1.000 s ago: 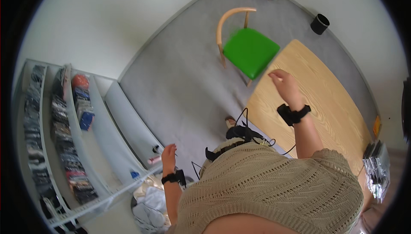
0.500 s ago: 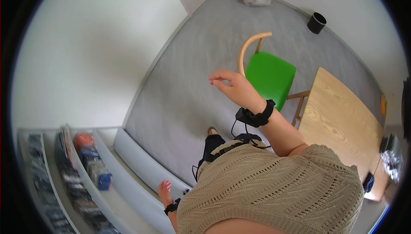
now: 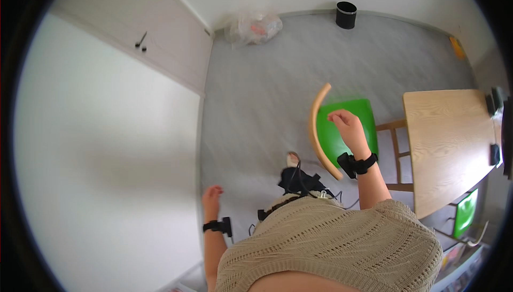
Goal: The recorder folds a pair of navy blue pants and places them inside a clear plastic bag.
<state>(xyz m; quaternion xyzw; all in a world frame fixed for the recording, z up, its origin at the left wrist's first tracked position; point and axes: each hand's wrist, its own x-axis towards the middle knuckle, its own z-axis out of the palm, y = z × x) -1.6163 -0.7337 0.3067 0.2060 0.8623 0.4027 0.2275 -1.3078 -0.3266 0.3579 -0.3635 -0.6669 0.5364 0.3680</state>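
Out in front of me, my right hand [image 3: 348, 128] hangs in the air above the green seat [image 3: 347, 147] of a wooden chair. Its fingers curl loosely, and I see nothing in it. Between that hand and my body, the curved wooden backrest [image 3: 315, 126] of the chair faces me. On my left side, my left hand [image 3: 212, 200] is raised near the white wall [image 3: 123, 147], apart from it. Its fingers are slightly bent and seem to hold nothing. Black bands with small boxes sit on both wrists, the right one [image 3: 359, 164] beside the chair seat.
A wooden table [image 3: 449, 142] stands right of the chair, with a second green chair [image 3: 466, 214] beyond its near edge. A clear plastic bag [image 3: 254, 27] and a black bin [image 3: 346, 15] are by the far wall. Double doors [image 3: 133, 30] with dark handles are at upper left.
My view has turned left; the shelves at lower left have nearly gone and the doors have come in. My right hand now overlaps the chair seat, and my left arm shows more.
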